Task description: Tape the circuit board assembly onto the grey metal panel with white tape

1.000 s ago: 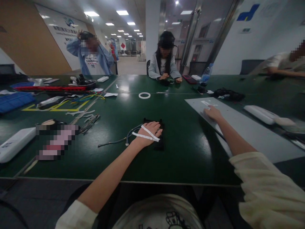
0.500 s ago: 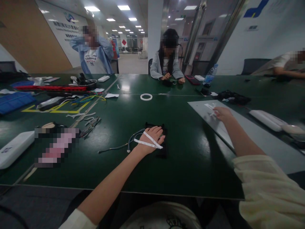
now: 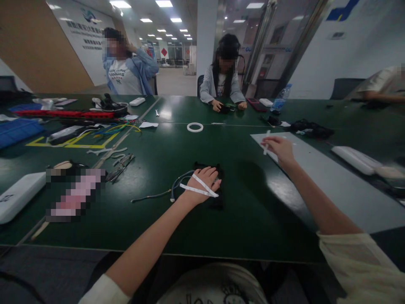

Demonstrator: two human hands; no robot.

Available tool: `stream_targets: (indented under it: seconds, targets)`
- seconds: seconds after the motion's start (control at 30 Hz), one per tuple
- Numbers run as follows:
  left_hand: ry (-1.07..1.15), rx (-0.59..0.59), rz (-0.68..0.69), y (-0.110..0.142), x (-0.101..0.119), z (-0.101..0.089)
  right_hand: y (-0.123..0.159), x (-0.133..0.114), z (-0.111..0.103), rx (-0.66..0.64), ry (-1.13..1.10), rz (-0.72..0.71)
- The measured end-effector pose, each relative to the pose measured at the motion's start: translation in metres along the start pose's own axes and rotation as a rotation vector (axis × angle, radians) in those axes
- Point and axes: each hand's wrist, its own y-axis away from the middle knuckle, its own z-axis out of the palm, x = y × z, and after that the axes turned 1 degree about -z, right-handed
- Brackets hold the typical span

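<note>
Head view: R hand (image 3: 283, 152) has a white strip (image 3: 265, 149) pinched btwn thumb & fingers, tips together on it; strip's at R hand's 9 o'clock, ends sticking out past the tips toward approx 12 & 6. R hand's over the far L end of the grey board (image 3: 329, 181), which spreads to its 4 o'clock; can't tell the gap. L hand (image 3: 202, 182), at R hand's 8 o'clock, lies palm down on a black unit (image 3: 217, 202), fingers out straight, not clamped as far as shows; underside hidden. Two tapes (image 3: 198, 190) make a V on its back, point toward 4. Wires (image 3: 155, 196) trail to its 9. White ring (image 3: 195, 131) at L hand's 12, well apart. Bottle (image 3: 281, 99) at R hand's 12, farther off.
</note>
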Motion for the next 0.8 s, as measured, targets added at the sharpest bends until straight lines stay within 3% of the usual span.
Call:
stream_targets:
  seconds: [0.03,0.17,0.23,0.33,0.43,0.53,0.63,0.8]
  targets:
    - [0.002,0.002,0.004,0.000,0.000,0.000,0.014,-0.017,0.009,-0.074,-0.045,-0.012]
    - [0.017,0.044,0.006,0.002,0.002,0.000,0.087,-0.082,0.041,-0.656,-0.276,-0.117]
    - [0.025,0.061,0.011,0.003,0.003,-0.001,0.119,-0.102,0.055,-0.818,-0.299,-0.165]
    - [0.026,0.007,0.013,0.004,0.004,-0.004,0.146,-0.111,0.074,-0.990,-0.269,-0.189]
    - [0.015,-0.048,0.024,0.004,0.003,-0.003,0.153,-0.107,0.086,-1.047,-0.247,-0.099]
    - [0.015,0.005,0.061,0.004,0.000,-0.001,0.153,-0.104,0.090,-1.042,-0.313,-0.018]
    - [0.018,-0.017,0.087,0.004,-0.002,-0.001,0.154,-0.106,0.088,-1.090,-0.355,-0.016]
    - [0.021,-0.031,0.089,0.002,-0.001,0.000,0.156,-0.106,0.091,-1.077,-0.195,-0.005]
